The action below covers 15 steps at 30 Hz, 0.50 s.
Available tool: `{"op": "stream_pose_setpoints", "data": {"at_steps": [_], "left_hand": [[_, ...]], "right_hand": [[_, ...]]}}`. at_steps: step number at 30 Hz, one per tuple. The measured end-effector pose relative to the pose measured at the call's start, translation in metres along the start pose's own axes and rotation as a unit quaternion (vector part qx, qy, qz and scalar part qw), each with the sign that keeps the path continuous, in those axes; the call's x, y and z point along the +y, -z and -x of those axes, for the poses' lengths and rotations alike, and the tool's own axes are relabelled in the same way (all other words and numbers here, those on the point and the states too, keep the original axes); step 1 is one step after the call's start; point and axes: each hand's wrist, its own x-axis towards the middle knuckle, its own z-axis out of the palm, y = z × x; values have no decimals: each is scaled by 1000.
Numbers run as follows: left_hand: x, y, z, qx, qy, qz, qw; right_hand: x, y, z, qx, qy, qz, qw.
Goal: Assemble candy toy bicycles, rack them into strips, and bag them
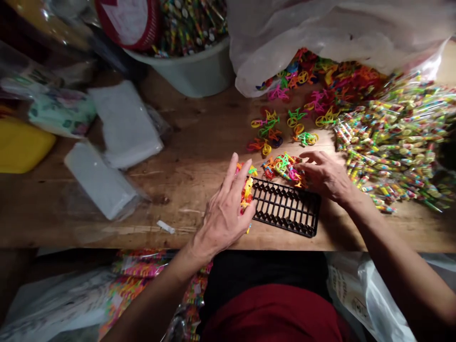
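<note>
A black abacus-like rack (285, 207) with rods and beads lies near the table's front edge. My left hand (228, 211) is at its left end, fingers curved around several small colourful plastic pieces (247, 192). Behind the rack's far edge is a small cluster of bright plastic toys and candy sticks (284, 164). My right hand (326, 175) reaches the right side of that cluster, above the rack's far right corner, its fingertips bent onto the pieces. What exactly those fingertips touch is too small to tell.
Wrapped candy sticks (395, 142) are heaped at the right. Loose bicycle-shaped toys (267, 128) lie beyond the cluster, near a plastic bag (320, 28). A pale tub (199, 71) stands at the back. White packets (128, 123) and a yellow object (24, 145) are at the left.
</note>
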Motion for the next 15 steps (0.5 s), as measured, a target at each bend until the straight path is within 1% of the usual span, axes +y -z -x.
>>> {"op": "stream_pose_setpoints", "data": {"at_steps": [1,3,6,8,11,13,15], "left_hand": [[0,0,0,-3,0,-2,1000],[-1,1,0,-9,0,-9,1000],[0,3,-2,-13,-2,-16,1000],[0,4,-3,-16,-8,-17,1000],[-1,4,-4,-22,-17,-14,1000],[-4,2,-3,-27,-25,-8,999],[-7,1,-1,-33,-36,-2,999]], "right_hand": [[4,-1,-2,-6,14,-6,1000],[9,0,-2,3,30,-6,1000],[11,12,7,-1,19,7,1000],[8,22,14,-1,-6,-2,1000],[-2,29,26,26,-48,-43,998],[-11,28,34,43,-87,-77,992],[-21,22,43,60,-146,-119,980]]}}
